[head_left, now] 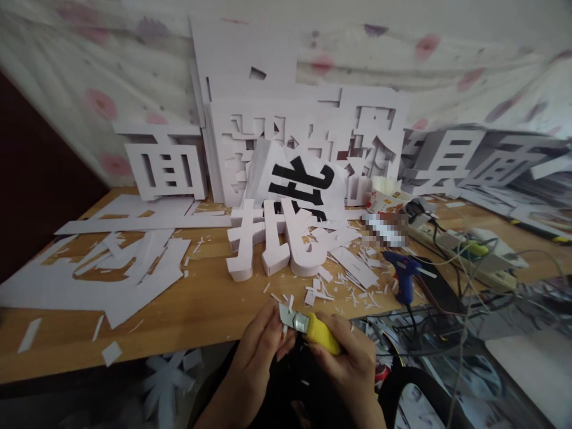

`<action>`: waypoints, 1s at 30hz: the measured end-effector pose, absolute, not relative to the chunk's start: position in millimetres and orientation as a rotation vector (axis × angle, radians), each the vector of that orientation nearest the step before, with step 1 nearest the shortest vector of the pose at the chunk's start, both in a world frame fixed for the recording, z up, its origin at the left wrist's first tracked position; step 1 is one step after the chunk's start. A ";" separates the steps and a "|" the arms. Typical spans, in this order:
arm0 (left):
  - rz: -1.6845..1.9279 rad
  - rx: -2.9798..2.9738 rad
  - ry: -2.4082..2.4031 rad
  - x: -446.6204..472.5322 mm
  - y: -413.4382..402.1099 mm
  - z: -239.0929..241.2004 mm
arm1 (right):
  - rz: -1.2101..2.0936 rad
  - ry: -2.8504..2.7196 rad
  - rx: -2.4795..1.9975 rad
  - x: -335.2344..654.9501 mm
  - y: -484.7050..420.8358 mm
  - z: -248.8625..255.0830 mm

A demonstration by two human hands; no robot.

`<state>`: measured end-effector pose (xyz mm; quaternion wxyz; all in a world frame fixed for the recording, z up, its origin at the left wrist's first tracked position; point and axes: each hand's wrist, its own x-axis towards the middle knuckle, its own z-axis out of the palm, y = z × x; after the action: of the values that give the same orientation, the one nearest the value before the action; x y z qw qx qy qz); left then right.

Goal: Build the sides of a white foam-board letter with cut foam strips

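My right hand [346, 354] is closed around the yellow handle of a utility knife [324, 333], whose wide metal blade points left. My left hand [263, 339] pinches a thin white strip [291, 302] at the blade; most of the strip is hidden behind blade and fingers. Both hands are just off the table's front edge, above my lap. Beyond them a white cut-out character [277, 241] with thick sides stands on the table. Behind it leans a white sheet [337, 179] printed with a black character.
White offcuts [353, 265] and shavings litter the wooden table [214, 298]. At right lie a blue glue gun [404, 277], a dark phone-like slab [440, 289], and a power strip [473, 265] with tangled cables. A paper cup [386, 196] and white cut-out characters [167, 167] stand behind.
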<state>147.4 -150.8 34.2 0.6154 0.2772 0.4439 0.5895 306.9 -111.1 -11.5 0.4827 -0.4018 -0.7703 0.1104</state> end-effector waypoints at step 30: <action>1.117 1.296 1.165 133.6 -145.8 46.4 | 1.666 -0.954 -0.875 275.4 -115.6 16.0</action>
<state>133.6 -145.8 46.4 0.5108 0.5382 0.4840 0.4638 275.4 -115.6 16.0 0.4931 -0.3609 -0.3935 0.6869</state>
